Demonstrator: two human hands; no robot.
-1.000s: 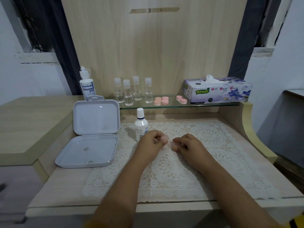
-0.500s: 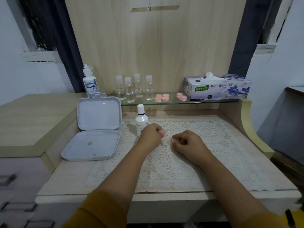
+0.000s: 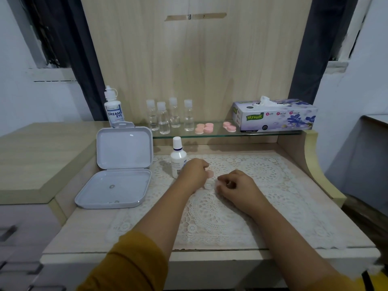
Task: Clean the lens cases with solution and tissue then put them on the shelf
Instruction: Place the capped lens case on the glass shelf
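Since a second ago, almost nothing different: both hands still low over the lace mat (image 3: 262,185) at frame centre, only the view shifted a little. Lens case (image 3: 208,185) on the mat between the two hands, pale and partly hidden, with a pink cap (image 3: 210,173) showing at the left hand (image 3: 194,175). Left hand clenched around that pink cap, knuckles up, fingers curled in. Right hand (image 3: 237,186) just right of the case, fingers curled and pinching something small and pale at the fingertips; too blurred to say what.

Just left of the left hand, touching or nearly so, a small white bottle (image 3: 178,157) upright on the mat edge. Further left, an open grey box (image 3: 114,187), lid (image 3: 124,148) tilted up behind its tray.

Above, across the middle of the frame, a glass shelf (image 3: 262,133). On it, left to right: four small clear bottles (image 3: 169,117) in a cluster, a group of pink lens cases (image 3: 204,128), another pink case (image 3: 229,126) just beside the tissue box (image 3: 275,115), a tissue sticking up from its slot. At the shelf's left end, behind the box lid, a taller dropper bottle (image 3: 113,108) marked DREAM EYE.

Mustard sleeve (image 3: 126,263) on the left arm at lower left of the frame; wooden desk (image 3: 84,234) under everything, wooden panel (image 3: 195,59) behind.
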